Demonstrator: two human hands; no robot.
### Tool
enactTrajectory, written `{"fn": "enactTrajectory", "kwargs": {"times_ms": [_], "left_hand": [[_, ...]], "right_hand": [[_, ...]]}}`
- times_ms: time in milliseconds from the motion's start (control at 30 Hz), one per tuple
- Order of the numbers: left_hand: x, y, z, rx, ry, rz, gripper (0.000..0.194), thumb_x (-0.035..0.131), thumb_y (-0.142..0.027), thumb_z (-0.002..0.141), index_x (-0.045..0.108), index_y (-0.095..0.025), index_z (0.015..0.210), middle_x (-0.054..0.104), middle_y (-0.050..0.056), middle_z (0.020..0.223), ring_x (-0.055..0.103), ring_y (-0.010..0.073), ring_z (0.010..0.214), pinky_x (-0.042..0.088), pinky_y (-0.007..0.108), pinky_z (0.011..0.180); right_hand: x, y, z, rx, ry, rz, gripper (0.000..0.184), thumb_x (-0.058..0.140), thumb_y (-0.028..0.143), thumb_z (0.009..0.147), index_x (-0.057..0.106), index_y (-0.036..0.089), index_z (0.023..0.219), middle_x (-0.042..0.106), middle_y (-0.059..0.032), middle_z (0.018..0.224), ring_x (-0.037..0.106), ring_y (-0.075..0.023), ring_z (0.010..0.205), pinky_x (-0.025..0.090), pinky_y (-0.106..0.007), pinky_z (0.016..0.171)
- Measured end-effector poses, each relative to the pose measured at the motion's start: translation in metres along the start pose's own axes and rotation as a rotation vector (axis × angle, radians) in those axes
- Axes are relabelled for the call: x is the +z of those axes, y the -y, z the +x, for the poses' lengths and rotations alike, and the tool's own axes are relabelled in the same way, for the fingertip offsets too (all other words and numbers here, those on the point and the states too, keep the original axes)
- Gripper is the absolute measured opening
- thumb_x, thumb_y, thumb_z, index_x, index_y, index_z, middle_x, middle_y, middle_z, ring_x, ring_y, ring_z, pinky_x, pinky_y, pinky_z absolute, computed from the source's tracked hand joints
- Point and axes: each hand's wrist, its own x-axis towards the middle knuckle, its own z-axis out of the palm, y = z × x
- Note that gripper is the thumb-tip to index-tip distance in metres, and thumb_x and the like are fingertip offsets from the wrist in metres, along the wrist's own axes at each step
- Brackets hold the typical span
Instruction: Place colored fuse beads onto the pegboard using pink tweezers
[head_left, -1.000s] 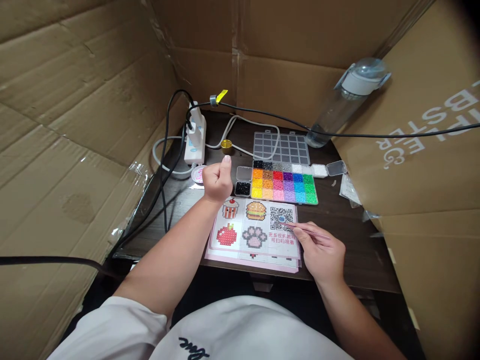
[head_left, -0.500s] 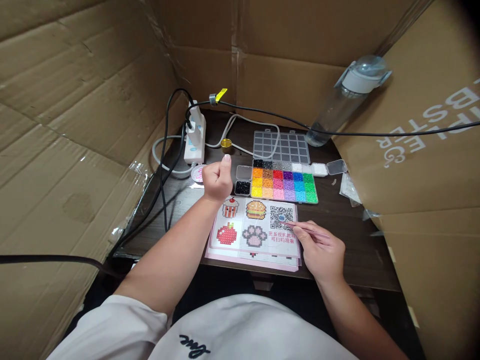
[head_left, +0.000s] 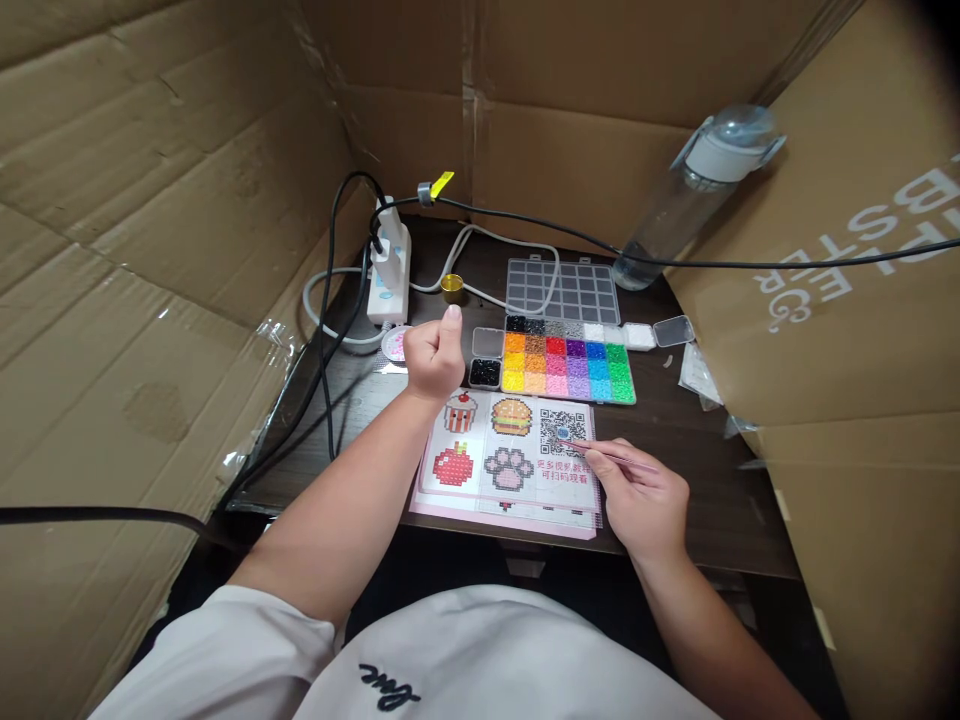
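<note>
Basically nothing's moved: left hand (head_left: 436, 355) curled in a fist, right hand (head_left: 646, 500) pinching tweezers (head_left: 621, 459) over the near pattern sheet (head_left: 482, 440)'s right side. Careless fist swing could spill those black beads (head_left: 485, 374) just right.

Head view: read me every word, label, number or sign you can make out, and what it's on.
"更多视频教" on the pattern sheet; the line's end is unclear beside the right hand.
"可扫码观看" on the same sheet, one line down.
"love", seemingly, in script on the white shirt.
"STER" and "&", askew on the right cardboard wall; other letters are unclear.
QR code: no readable words.
Power strip: blue marks, too small.
</note>
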Motion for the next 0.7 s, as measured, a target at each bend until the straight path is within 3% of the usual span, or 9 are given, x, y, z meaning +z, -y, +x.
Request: {"fn": "enactTrajectory", "kwargs": {"times_ms": [533,700], "left_hand": [[0.0001,0.0000,0.0002,0.009,-0.003,-0.013,0.062,0.050,-0.048,0.092,0.025,-0.017,0.044,0.026,-0.004,0.040,0.024,0.0058,0.039,0.016,0.032,0.043],[0.0016,0.0025,0.0008,-0.011,-0.010,-0.076,0.062,0.054,-0.049,0.089,0.023,-0.018,0.045,0.025,-0.004,0.041,0.023,0.0059,0.039,0.015,0.031,0.042]], "right_hand": [[0.0002,0.0008,-0.0005,0.012,-0.017,-0.017,0.012,0.069,0.028,0.083,0.079,0.024,0.089,0.077,-0.0054,0.086,0.069,-0.0178,0.074,0.055,-0.029,0.063],[0.0021,0.0015,-0.0001,0.042,-0.077,0.005,0.012,0.070,0.028,0.082,0.079,0.023,0.087,0.077,-0.0060,0.086,0.070,-0.0186,0.074,0.056,-0.029,0.062]]}}
